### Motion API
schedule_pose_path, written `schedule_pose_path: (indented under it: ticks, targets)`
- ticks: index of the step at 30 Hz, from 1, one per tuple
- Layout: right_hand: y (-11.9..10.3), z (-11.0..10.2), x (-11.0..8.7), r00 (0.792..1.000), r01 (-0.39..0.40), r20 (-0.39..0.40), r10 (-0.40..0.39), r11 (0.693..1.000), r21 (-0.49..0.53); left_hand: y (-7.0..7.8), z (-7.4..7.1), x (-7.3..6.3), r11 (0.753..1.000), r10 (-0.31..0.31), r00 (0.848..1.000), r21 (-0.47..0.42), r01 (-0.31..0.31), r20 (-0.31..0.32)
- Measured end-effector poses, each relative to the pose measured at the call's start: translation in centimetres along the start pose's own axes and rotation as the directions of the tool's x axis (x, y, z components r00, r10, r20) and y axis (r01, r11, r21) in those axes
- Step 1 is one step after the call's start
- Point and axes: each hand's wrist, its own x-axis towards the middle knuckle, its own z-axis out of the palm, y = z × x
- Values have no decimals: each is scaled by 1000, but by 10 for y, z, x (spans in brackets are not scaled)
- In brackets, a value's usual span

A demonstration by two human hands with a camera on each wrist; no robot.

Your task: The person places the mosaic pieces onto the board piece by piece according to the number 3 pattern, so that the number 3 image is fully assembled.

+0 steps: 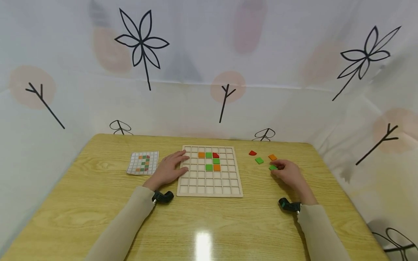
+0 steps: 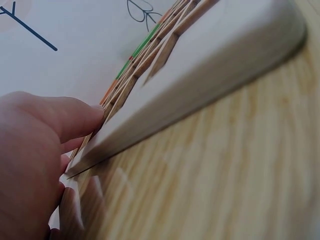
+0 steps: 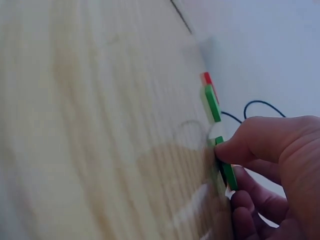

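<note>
A wooden grid board (image 1: 193, 181) lies on the table, with several orange, green and red tiles set in its upper cells. My left hand (image 1: 168, 167) rests on the board's left edge, fingers spread over the rim; in the left wrist view the thumb (image 2: 80, 117) touches the board's frame. At the right, my right hand (image 1: 290, 174) pinches a green square tile (image 3: 227, 172) between thumb and fingers, just at the tabletop. Near that hand lie an orange square tile (image 1: 272, 157), another green square tile (image 1: 259, 160) and a red quarter-round tile (image 1: 253, 153).
A paper card (image 1: 134, 165) printed with a coloured grid pattern lies left of the board. A patterned cloth (image 1: 196, 108) hangs behind the wooden table (image 1: 209, 214) and at its sides. Each wrist wears a black camera mount.
</note>
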Motion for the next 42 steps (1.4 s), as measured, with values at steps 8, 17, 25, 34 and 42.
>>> schedule_pose_path:
  ticks: [8, 17, 25, 34, 42]
  targets:
    - [-17, 10, -3, 999, 46, 4, -46, 999, -18, -3, 2, -1, 1000, -11, 1000, 10, 11, -1]
    - [-40, 28, -2, 993, 117, 28, -117, 993, 21, -1, 1, -2, 1000, -13, 1000, 9, 13, 6]
    - [-64, 45, -3, 978, 198, 59, -201, 979, 50, 1, 2, -3, 1000, -14, 1000, 9, 14, 12]
    - [-92, 61, 0, 959, 256, 101, -264, 963, 88, -2, 4, -2, 1000, -6, 1000, -5, 6, 7]
    - [-116, 75, 5, 947, 291, 114, -299, 953, 82, -7, 3, 1, 1000, -2, 1000, -6, 2, 6]
